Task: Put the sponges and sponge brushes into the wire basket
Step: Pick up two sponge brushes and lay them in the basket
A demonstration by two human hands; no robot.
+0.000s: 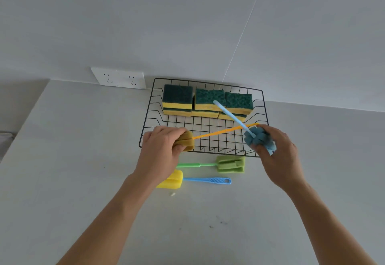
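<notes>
A black wire basket (155, 106) stands at the back of the counter with several green-and-yellow sponges (177, 101) stacked along its far side. My left hand (161, 150) grips the tan sponge head of an orange-handled brush (225, 131) at the basket's front left; the handle reaches across the basket to the right. My right hand (277, 156) holds the blue sponge head of a light-blue-handled brush (258, 138) at the front right corner, with its handle pointing back over the sponges. A green sponge brush (230, 164) and a yellow-headed brush with a blue handle (208, 180) lie on the counter in front of the basket.
The basket stands against a pale wall, with a white double socket (119, 78) on the wall to its left. The grey counter (83, 160) ends at an edge on the left. A small white scrap (173, 194) lies near the yellow sponge head.
</notes>
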